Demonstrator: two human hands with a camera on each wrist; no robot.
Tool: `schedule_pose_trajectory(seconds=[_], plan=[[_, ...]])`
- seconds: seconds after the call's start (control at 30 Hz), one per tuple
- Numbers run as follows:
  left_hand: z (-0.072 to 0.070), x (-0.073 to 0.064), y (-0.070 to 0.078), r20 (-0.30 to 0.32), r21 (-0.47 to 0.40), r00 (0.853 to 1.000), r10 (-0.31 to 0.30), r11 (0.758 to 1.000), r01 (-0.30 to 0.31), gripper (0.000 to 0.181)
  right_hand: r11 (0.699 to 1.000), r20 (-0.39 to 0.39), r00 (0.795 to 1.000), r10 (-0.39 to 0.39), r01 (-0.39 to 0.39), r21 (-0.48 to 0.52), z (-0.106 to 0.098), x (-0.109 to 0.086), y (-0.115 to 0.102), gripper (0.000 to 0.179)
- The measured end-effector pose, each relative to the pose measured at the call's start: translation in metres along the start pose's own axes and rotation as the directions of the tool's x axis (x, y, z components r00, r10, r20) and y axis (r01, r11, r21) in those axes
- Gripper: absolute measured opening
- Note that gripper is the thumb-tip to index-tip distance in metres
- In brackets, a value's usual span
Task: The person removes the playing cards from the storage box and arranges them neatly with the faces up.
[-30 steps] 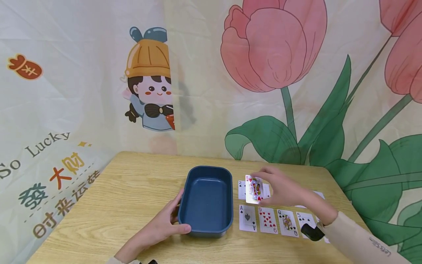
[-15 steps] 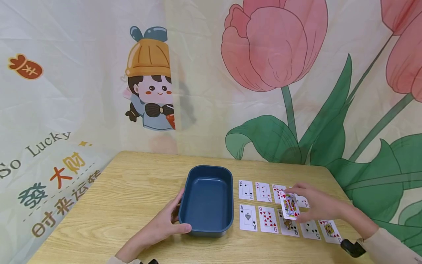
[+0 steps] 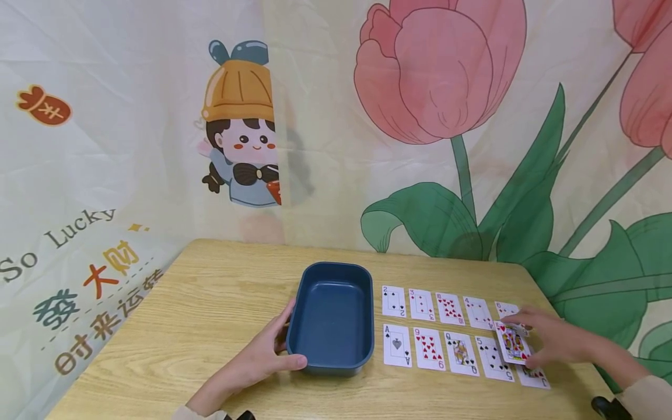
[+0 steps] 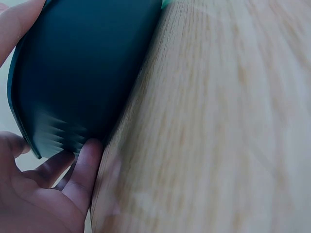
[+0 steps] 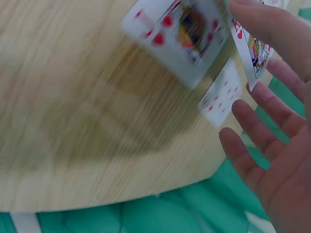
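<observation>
My right hand (image 3: 559, 338) holds a king of hearts (image 3: 510, 343) by its edges between thumb and fingers, over the right end of two rows of playing cards. In the head view the king overlaps the jack of hearts (image 3: 534, 378) in the near row and a diamond card (image 3: 506, 309) in the far row. The right wrist view shows the king (image 5: 255, 51) tilted, with the jack (image 5: 189, 29) lying on the wood. My left hand (image 3: 268, 350) grips the near left corner of a dark blue rectangular bin (image 3: 333, 318), its thumb at the near rim and its fingers along the side.
Several face-up cards lie right of the bin, among them the ace of spades (image 3: 397, 345) and queen of spades (image 3: 461, 353) in front and the two of spades (image 3: 394, 301) behind. A printed cloth (image 3: 320, 146) hangs behind the wooden table (image 3: 210, 291).
My right hand has carried the king of hearts rightward, from over the far row's left part to the rows' right end. The left hand and the bin stay in place.
</observation>
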State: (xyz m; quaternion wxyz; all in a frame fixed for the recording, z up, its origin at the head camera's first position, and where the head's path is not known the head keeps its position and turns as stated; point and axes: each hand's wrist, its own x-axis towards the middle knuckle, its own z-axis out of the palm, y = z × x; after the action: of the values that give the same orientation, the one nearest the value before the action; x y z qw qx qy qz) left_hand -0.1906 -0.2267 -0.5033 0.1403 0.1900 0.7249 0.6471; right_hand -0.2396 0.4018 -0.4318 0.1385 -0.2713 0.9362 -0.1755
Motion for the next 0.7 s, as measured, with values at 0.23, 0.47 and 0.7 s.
schedule_pose_trajectory(seconds=[0.23, 0.47, 0.7], plan=[[0.001, 0.0, 0.0, 0.003, -0.003, 1.0, 0.008, 1.0, -0.008, 0.117, 1.0, 0.021, 1.0, 0.021, -0.02, -0.021, -0.004, -0.022, 0.034, 0.08], [0.001, -0.001, 0.002, 0.022, -0.006, 1.0, 0.02, 1.0, -0.02, 0.116, 0.994, 0.018, 0.998, 0.057, -0.056, -0.091, -0.007, -0.038, 0.054, 0.08], [0.001, -0.002, 0.004, 0.016, 0.001, 1.0, 0.011, 1.0, -0.011, 0.116, 0.995, 0.068, 0.994, 0.087, -0.083, -0.053, -0.008, -0.047, 0.069, 0.078]])
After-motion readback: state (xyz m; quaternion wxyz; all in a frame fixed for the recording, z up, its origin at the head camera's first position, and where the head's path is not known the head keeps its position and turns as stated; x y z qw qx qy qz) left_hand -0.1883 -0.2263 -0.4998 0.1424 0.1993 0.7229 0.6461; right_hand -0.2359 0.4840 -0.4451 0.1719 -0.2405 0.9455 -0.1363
